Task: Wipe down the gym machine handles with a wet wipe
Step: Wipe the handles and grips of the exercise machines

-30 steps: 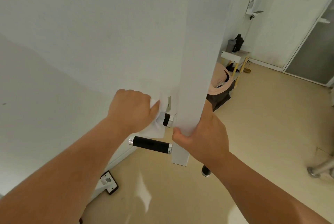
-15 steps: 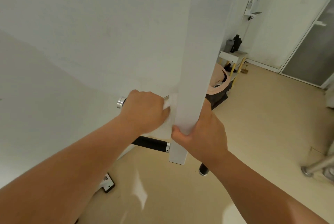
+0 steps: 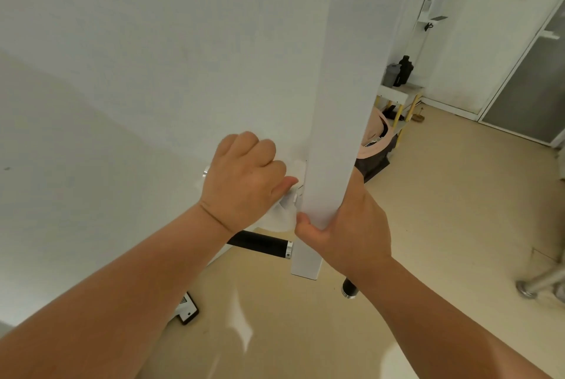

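Note:
A white square machine post (image 3: 345,103) runs down the middle of the view. My left hand (image 3: 247,179) is closed around an upper handle left of the post, with a white wet wipe (image 3: 282,216) bunched under the palm and hanging below it. Only the handle's silver end cap (image 3: 205,171) shows past my knuckles. A lower black handle (image 3: 260,243) with a silver collar sticks out left from the post, bare. My right hand (image 3: 351,225) grips the post from the right. A second black handle end (image 3: 349,288) pokes out below my right wrist.
A white wall fills the left side. A small black-and-white device (image 3: 188,308) lies on the beige floor by the wall. Behind the post are a small white table with two bottles (image 3: 397,72) and a pink bag (image 3: 374,137). A metal foot (image 3: 538,283) stands at right.
My left hand slid left along the upper handle with the wipe, then came back right toward the post. My right hand kept its grip on the post.

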